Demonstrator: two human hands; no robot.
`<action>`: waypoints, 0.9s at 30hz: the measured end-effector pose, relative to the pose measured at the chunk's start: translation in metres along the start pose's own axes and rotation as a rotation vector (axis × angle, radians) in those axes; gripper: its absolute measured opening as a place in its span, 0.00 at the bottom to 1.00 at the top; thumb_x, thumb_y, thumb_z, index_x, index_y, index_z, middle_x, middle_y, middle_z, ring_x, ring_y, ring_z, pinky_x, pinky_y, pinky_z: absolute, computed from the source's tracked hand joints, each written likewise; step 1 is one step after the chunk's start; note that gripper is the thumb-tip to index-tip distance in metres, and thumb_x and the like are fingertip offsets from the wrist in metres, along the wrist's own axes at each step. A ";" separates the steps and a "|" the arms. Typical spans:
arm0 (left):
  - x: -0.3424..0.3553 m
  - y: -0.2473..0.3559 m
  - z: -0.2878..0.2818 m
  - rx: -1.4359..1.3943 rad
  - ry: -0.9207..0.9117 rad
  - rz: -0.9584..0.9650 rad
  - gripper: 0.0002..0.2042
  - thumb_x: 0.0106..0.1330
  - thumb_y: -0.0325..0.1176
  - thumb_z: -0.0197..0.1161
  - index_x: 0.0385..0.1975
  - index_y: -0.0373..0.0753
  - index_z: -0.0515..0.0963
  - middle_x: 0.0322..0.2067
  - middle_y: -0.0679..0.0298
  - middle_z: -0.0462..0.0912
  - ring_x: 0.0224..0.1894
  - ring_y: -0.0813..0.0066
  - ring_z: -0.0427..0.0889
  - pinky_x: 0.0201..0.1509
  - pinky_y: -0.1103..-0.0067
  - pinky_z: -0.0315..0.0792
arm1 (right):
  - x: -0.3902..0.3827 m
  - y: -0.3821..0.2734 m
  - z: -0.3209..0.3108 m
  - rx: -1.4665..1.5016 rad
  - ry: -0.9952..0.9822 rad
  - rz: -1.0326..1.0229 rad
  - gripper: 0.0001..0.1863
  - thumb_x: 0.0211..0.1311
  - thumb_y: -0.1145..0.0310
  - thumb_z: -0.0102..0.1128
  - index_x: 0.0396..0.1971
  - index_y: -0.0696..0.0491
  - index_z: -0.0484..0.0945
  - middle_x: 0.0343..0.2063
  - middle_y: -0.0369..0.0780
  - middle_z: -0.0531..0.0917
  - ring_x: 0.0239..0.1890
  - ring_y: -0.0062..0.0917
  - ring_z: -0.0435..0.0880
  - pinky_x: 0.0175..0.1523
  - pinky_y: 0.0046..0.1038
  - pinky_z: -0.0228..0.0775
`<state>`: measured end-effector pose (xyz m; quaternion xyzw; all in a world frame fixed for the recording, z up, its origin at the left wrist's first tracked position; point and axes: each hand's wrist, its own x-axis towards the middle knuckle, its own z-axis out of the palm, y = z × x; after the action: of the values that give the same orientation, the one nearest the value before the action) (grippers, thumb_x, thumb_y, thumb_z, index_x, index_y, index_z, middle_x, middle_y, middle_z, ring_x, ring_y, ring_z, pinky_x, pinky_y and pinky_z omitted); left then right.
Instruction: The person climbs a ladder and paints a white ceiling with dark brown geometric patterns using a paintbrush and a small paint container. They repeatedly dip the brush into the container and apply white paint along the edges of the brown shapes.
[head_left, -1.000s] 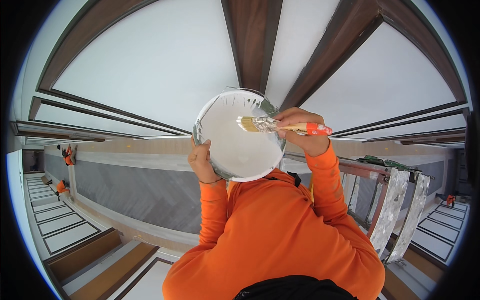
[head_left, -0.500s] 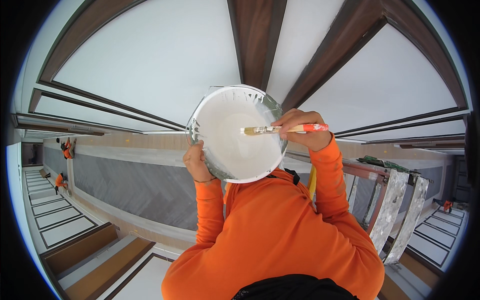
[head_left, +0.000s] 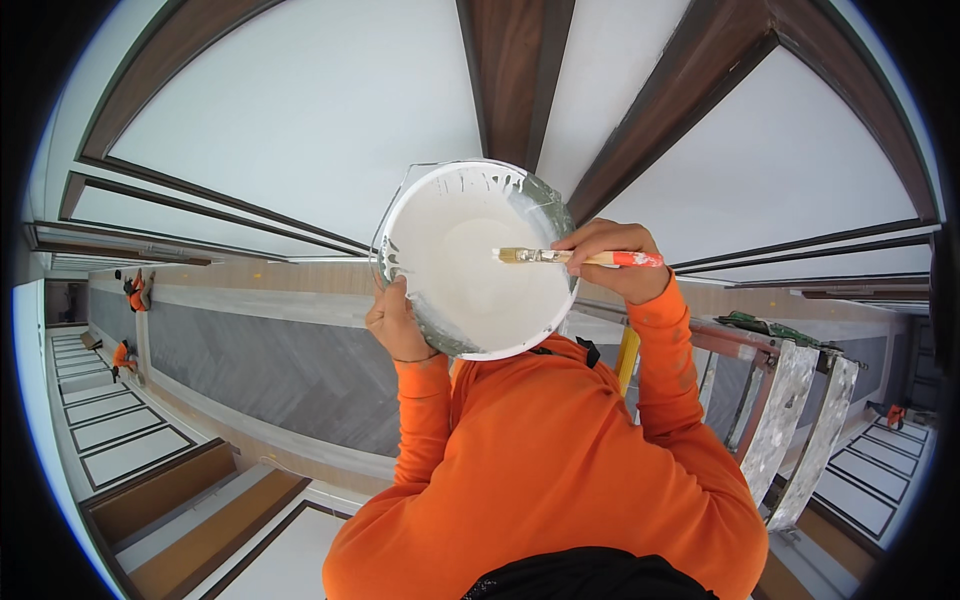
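From here I have the bucket (head_left: 450,341) held out in front of the orange top (head_left: 560,455), my left hand (head_left: 398,325) on its left side. The thumb presses the wall; the other fingers are hidden, so I can't tell how they sit. My right hand (head_left: 622,262) pinches the brush (head_left: 540,256) between thumb and fingers near the metal band, bristles over the pale paint (head_left: 470,290); whether the tips touch, I can't tell. Done well, I'd wet only the bristle ends, press each face lightly on the inner wall to shed drips, and hold the bucket level.
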<state>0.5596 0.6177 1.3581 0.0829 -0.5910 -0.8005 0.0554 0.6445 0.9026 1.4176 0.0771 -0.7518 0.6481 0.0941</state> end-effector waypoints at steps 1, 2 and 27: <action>-0.001 0.002 0.001 -0.006 0.012 -0.007 0.12 0.66 0.30 0.56 0.23 0.30 0.78 0.16 0.76 0.63 0.18 0.88 0.58 0.23 0.83 0.55 | 0.001 -0.003 -0.001 0.021 -0.002 -0.033 0.09 0.48 0.85 0.68 0.29 0.56 0.86 0.39 0.44 0.88 0.37 0.28 0.84 0.44 0.27 0.76; -0.001 0.005 0.003 -0.015 0.023 -0.019 0.11 0.66 0.29 0.56 0.24 0.30 0.79 0.16 0.76 0.64 0.18 0.88 0.58 0.24 0.83 0.56 | 0.002 -0.006 -0.002 0.044 -0.002 -0.065 0.09 0.48 0.85 0.68 0.29 0.56 0.86 0.39 0.44 0.88 0.38 0.28 0.84 0.44 0.27 0.76; -0.007 0.019 0.017 -0.112 0.061 -0.136 0.08 0.64 0.25 0.56 0.25 0.28 0.78 0.29 0.67 0.78 0.22 0.85 0.65 0.27 0.83 0.62 | -0.011 0.017 -0.005 0.106 0.085 0.037 0.07 0.52 0.85 0.68 0.31 0.58 0.84 0.40 0.47 0.87 0.42 0.27 0.86 0.49 0.27 0.78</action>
<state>0.5628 0.6298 1.3816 0.1441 -0.5361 -0.8314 0.0234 0.6515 0.9096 1.3988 0.0406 -0.7129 0.6914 0.1098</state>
